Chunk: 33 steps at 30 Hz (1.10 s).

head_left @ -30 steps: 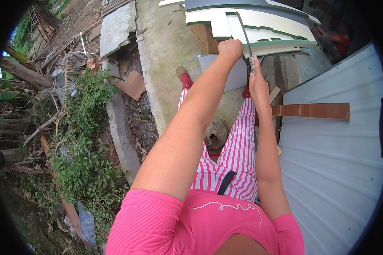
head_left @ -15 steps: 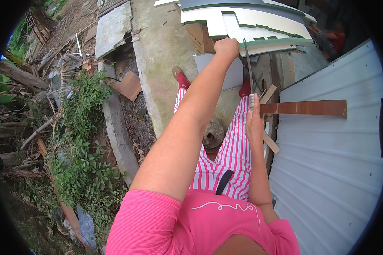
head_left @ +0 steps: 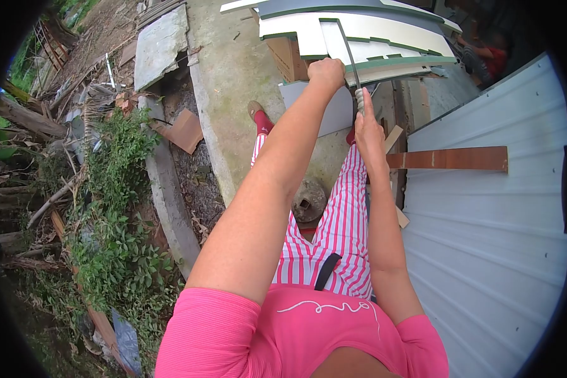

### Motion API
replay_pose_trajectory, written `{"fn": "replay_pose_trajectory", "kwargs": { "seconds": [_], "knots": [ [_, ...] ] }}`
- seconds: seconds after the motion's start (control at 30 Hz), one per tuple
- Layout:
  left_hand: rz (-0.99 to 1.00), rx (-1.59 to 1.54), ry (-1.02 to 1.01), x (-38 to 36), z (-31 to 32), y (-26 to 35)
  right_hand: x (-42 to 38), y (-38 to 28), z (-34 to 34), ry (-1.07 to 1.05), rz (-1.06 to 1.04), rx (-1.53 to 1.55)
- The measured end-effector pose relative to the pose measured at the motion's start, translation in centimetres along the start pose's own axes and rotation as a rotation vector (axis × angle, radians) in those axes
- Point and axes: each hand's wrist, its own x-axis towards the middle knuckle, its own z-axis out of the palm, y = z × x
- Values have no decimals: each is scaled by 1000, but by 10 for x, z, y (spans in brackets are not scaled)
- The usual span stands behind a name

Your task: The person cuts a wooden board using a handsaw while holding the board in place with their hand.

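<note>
Our left hand [head_left: 326, 68] clenched on the white green-edged panel [head_left: 384, 34]; our right hand [head_left: 366, 123] grasping the thin-bladed saw [head_left: 351, 60], apparently; we keep strokes straight.

Both arms outstretched, left hand [head_left: 326, 70] fisted — right hand [head_left: 366, 126] clenched

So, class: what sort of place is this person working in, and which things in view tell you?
Probably an outdoor yard or makeshift work area beside a building: bare concrete ground, a corrugated metal sheet, stacked white panels being sawn, and weeds with scrap timber alongside.
</note>
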Motion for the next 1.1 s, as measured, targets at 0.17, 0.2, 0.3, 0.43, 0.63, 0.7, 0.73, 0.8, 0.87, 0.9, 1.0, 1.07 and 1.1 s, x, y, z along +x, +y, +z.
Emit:
{"fn": "replay_pose_trajectory", "kwargs": {
  "seconds": [0.17, 0.2, 0.3, 0.43, 0.63, 0.7, 0.73, 0.8, 0.87, 0.9, 1.0, 1.07, 1.1],
  "knots": [
    [-1, -10, -1, -2, 0, 1, -21, 12, 10, 29, 17, 4],
    [-7, -12, 12, -1, 0, 1, -30, 16, 10, 30, 16, 3],
    [4, -19, 4, -1, -1, 1, -70, 30, 11, -2, 73, 20],
    [16, -16, 4, -2, 0, -1, -97, 48, 15, 44, 66, 43],
    [2, 4, 24, -2, 0, 0, -65, 22, -4, -38, 131, 11],
    [-3, 8, 28, 1, 3, 0, -41, 17, -2, 9, 35, -29],
    [-6, 11, 29, 0, 3, 0, -27, 14, 0, 7, 34, -26],
    [19, 19, 24, -1, 2, 0, -2, 7, 2, 16, -13, -25],
    [3, 13, 9, -3, 0, 1, 16, 0, 2, 23, -38, -58],
    [-13, 5, -3, -3, -3, 2, 20, -2, 1, 31, -65, -94],
    [-23, 30, -59, -10, -13, 7, 21, -7, 0, 3, -20, -46],
    [-25, 29, -57, -10, -11, 9, 15, -2, 3, 16, -18, -31],
    [-29, 30, -52, -9, -12, 7, 11, 0, 6, 31, -20, -14]
  ]
}}
